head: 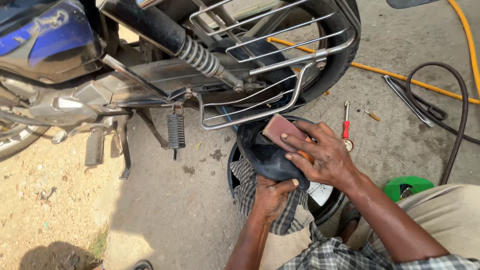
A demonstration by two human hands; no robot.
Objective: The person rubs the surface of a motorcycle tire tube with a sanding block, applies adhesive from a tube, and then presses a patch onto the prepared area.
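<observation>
A grey concrete floor (pixel 180 210), sunlit and bordered by sandy ground on the left, is seen beneath a blue-and-black motorcycle (pixel 100 65); a black rubber inner tube (pixel 265 152) is held over the knee on a checked cloth (pixel 245 182), just below the rear wheel; the tube is gripped from beneath by the left hand (pixel 272 196), fingers curled shut; a reddish-brown rectangular abrasive block (pixel 281 127) is pressed onto the tube by the right hand (pixel 320 155), fingers closed over it; a yellow hose (pixel 400 77), a black hose (pixel 462 100) and a green round container (pixel 407 186) are seen nearby on the right.
</observation>
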